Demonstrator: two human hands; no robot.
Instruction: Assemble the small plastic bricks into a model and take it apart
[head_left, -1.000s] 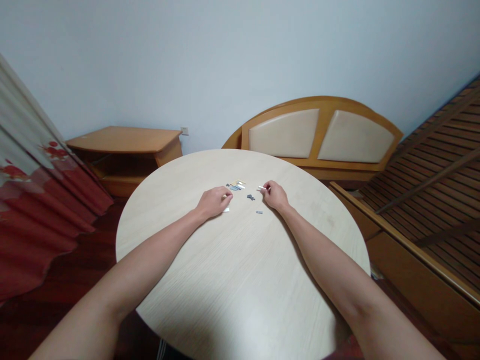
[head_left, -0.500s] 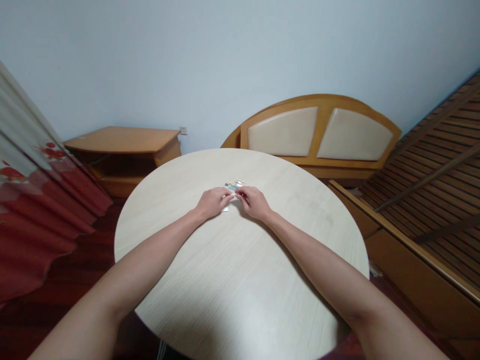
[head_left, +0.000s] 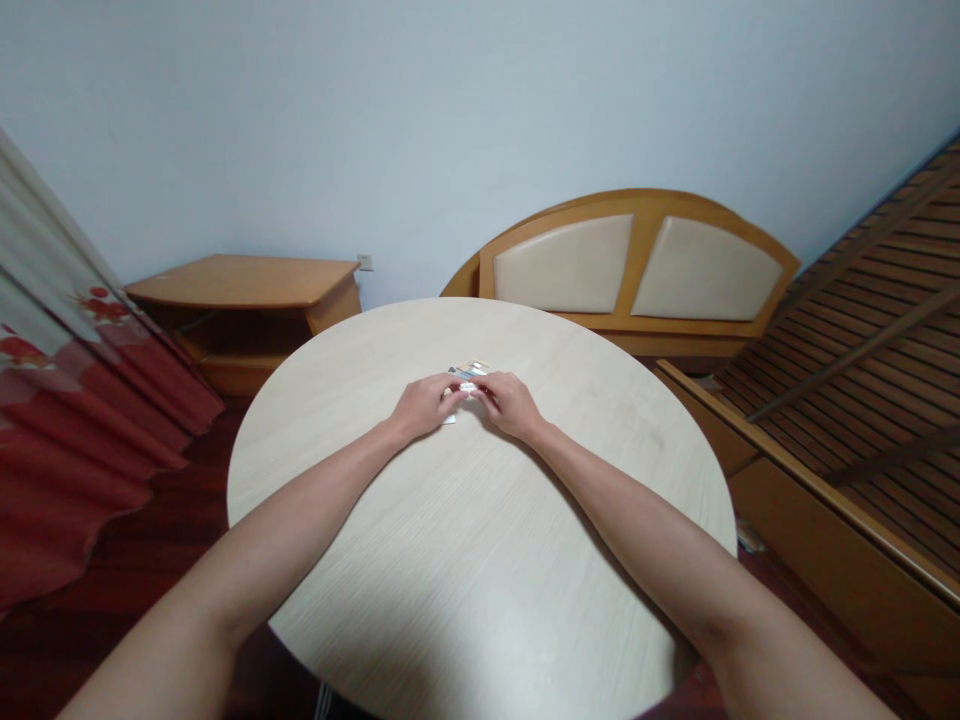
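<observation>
Both my hands meet near the middle of a round pale wooden table. My left hand is curled, its fingertips pinching a small white piece. My right hand is curled too, its fingers closed on the same small white piece from the right. Just beyond the fingertips lies a little cluster of small grey, blue and yellow pieces. A white bit shows under my left hand's edge. My right hand hides the small dark pieces that lay to the right.
A wooden headboard with two beige pads leans on the wall behind the table. A low wooden cabinet stands at the back left. Slatted bed frames rise on the right. A red and white curtain hangs at the left.
My right hand has moved left with its small white piece and met my left hand. The fingertips now touch over the piece. My left hand has barely moved.
</observation>
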